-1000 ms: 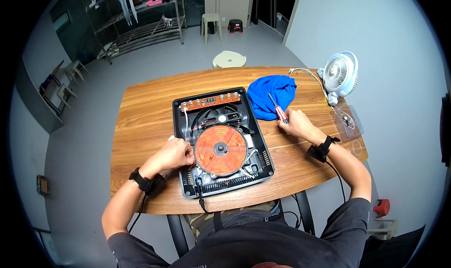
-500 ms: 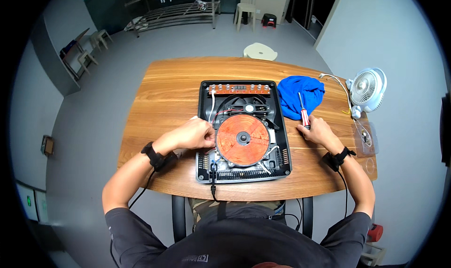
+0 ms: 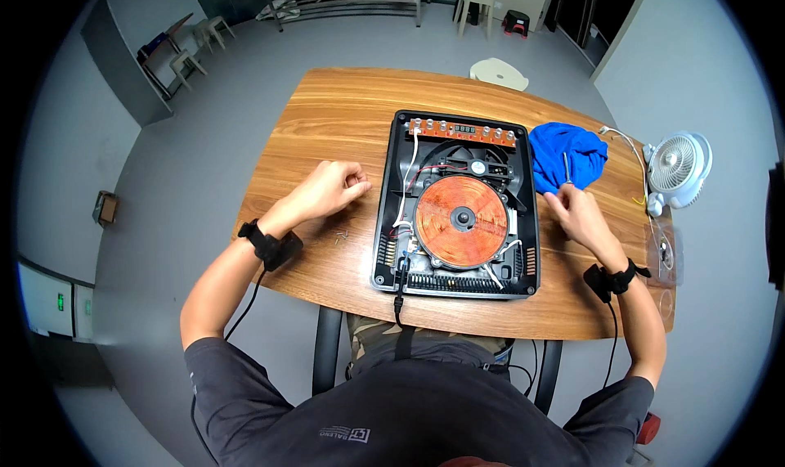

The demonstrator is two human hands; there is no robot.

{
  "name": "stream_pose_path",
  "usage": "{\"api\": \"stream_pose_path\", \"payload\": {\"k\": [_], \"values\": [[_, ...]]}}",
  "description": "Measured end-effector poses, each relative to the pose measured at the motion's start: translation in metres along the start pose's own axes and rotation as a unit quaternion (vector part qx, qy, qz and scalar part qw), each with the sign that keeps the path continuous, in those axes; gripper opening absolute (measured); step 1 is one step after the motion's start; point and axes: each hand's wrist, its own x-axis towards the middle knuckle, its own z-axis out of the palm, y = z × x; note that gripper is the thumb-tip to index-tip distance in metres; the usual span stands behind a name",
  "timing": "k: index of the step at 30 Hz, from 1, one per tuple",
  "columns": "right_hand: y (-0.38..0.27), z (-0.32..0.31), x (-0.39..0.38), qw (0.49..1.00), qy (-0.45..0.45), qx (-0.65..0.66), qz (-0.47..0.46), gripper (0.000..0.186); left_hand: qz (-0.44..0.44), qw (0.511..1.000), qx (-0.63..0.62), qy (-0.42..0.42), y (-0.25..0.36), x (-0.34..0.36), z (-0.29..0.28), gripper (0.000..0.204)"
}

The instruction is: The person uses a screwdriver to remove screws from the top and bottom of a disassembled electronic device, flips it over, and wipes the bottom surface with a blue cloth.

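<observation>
My left hand [image 3: 334, 187] is raised over the wooden table beside the opened black appliance [image 3: 383, 201], fingers curled in a pinch; anything between them is too small to make out. Below it lie some small metal bits [image 3: 342, 236], like screws. Inside the housing are a round copper coil [image 3: 446, 209], a fan [image 3: 474, 165], a button board [image 3: 462, 133] and wires. My right hand [image 3: 576, 215] is closed at the housing's right side on a screwdriver [image 3: 567, 168], whose metal shaft points away from me and whose handle is mostly hidden by my fingers.
A blue cloth [image 3: 576, 148] lies right of the appliance. A white desk fan [image 3: 677, 164] and a clear plastic box [image 3: 662, 250] are at the table's right end. Beyond the table [image 3: 302, 132] stand stools [image 3: 499, 70] and a metal rack [image 3: 352, 1]. A black cable [image 3: 398, 303] hangs over the near edge.
My left hand has left the coil's left edge and moved out leftward over the bare wood, fingers still curled. My right hand still grips the screwdriver. The whole view has shifted as my head moved.
</observation>
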Motion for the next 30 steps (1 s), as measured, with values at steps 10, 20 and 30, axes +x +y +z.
{"api": "stream_pose_path", "payload": {"k": [10, 20, 30], "values": [[-0.013, 0.032, 0.002, 0.988, -0.116, 0.102, -0.009, 0.038, -0.039, 0.997, -0.025, -0.063, 0.027, 0.001, 0.034, 0.039], [-0.009, 0.034, 0.002, 0.984, -0.135, 0.118, -0.005, 0.034, -0.097, 0.989, -0.047, -0.103, 0.039, 0.002, 0.031, 0.037], [-0.01, 0.033, 0.003, 0.988, -0.111, 0.106, -0.007, 0.039, -0.133, 0.976, -0.044, -0.169, 0.043, 0.006, 0.028, 0.032]]}}
